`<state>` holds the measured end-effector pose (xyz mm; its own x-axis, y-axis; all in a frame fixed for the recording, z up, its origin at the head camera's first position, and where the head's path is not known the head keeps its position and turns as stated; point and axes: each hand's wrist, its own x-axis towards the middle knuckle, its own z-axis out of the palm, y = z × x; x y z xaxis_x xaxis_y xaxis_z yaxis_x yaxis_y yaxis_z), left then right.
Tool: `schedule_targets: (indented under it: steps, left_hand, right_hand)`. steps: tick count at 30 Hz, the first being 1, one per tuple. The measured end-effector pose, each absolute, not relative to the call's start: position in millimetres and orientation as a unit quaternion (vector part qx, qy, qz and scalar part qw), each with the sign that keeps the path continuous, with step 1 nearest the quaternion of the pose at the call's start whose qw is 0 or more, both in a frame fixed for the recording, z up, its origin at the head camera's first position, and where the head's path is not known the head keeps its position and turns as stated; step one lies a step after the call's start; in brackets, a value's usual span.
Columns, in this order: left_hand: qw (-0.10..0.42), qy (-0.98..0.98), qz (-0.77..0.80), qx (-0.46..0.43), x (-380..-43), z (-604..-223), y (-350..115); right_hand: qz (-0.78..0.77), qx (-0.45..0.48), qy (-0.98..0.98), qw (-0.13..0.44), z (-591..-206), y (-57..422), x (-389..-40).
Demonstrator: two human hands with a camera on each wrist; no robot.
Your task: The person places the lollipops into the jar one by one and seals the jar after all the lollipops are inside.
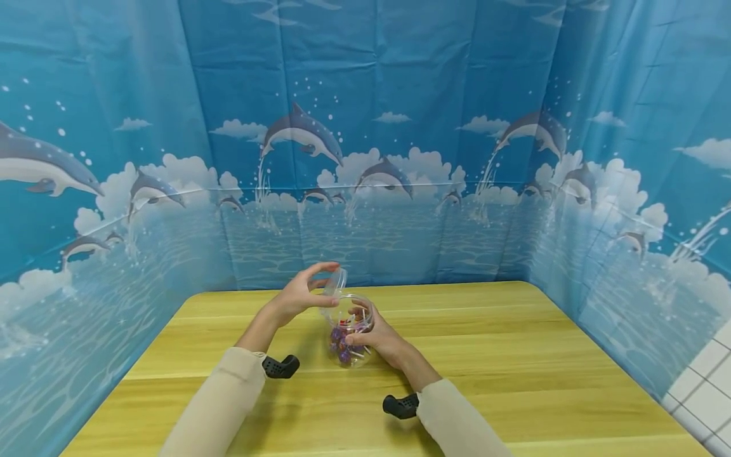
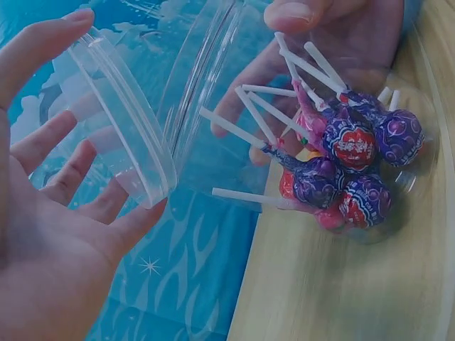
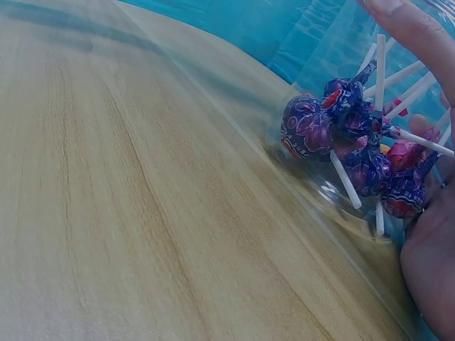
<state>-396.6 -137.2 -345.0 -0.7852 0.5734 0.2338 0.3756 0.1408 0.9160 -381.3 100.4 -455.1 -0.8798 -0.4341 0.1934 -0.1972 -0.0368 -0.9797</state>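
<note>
A clear plastic jar (image 1: 358, 361) stands on the table, its mouth uncovered at the top. Inside lie several lollipops (image 2: 352, 145) in purple and red wrappers, their white sticks pointing various ways. My right hand (image 1: 384, 339) grips the jar round its side, thumb on the near face and fingers behind. With my left hand (image 1: 297, 297) I hold the clear round lid (image 2: 124, 121) by its rim, thumb on one edge and fingers on the other. The lid is tilted on edge, right at the left side of the jar's mouth.
The yellow wood-grain table (image 1: 514, 355) reaches to a blue dolphin-print curtain (image 1: 365, 235) at the back and both sides. A black strap piece (image 1: 281, 367) sits at the left wrist, another black piece (image 1: 401, 406) at the right. White tiles (image 1: 711, 368) show at the far right.
</note>
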Motion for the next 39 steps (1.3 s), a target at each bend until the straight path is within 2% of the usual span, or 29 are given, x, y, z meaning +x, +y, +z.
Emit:
schedule_targets:
  steps: [10, 29, 39]
  left_hand:
    - [0.106, 0.759, 0.546, 0.338, -396, -341, -131]
    - [0.115, 0.829, 0.394, 0.38, -394, -331, -109]
    - [0.114, 0.859, 0.342, 0.364, -389, -335, -97]
  right_hand:
    - [-0.69, -0.224, 0.682, 0.093, -455, 101, -380]
    - [-0.696, -0.216, 0.677, 0.106, -455, 101, -381]
    - [-0.696, -0.24, 0.668, 0.112, -455, 104, -380]
